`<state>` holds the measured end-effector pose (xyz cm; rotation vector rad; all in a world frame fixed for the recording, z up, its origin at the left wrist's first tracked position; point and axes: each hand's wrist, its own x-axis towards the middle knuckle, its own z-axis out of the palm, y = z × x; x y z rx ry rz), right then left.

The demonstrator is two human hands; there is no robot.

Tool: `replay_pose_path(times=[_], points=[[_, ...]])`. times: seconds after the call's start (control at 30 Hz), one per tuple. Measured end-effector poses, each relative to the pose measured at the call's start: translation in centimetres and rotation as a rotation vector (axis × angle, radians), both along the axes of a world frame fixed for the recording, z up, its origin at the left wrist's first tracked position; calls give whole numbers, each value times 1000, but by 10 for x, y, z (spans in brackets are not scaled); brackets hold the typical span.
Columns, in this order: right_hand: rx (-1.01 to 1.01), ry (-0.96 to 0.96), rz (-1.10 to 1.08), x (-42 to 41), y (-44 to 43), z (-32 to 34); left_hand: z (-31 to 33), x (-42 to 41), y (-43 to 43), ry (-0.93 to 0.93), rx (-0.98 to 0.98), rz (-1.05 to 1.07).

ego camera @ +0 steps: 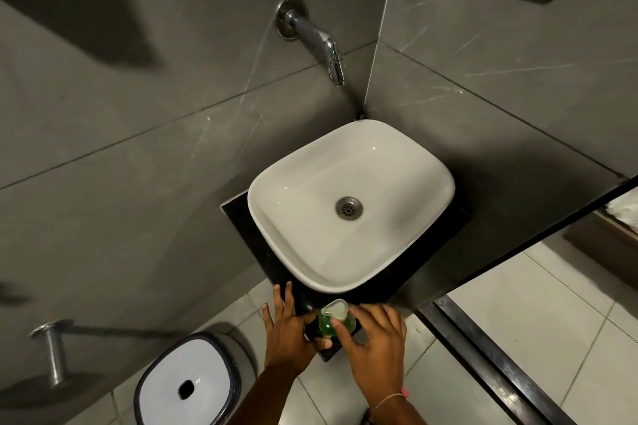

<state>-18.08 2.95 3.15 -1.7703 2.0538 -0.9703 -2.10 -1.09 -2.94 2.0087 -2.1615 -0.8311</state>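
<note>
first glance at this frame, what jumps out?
The white basin fills mid-frame on a black counter, with a chrome tap jutting from the grey wall above it. At the counter's near corner a green bottle sits between two hands: the right hand grips it, and the left hand lies with straight fingers on the counter beside it. A white-lidded bin stands on the floor, lower left.
</note>
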Motion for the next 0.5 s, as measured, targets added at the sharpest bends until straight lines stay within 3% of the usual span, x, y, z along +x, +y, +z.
replay_pose_path(times=[0.5], points=[[229,-41,-76,4,-3,-3,6,-2,1,-38,-7,-16]])
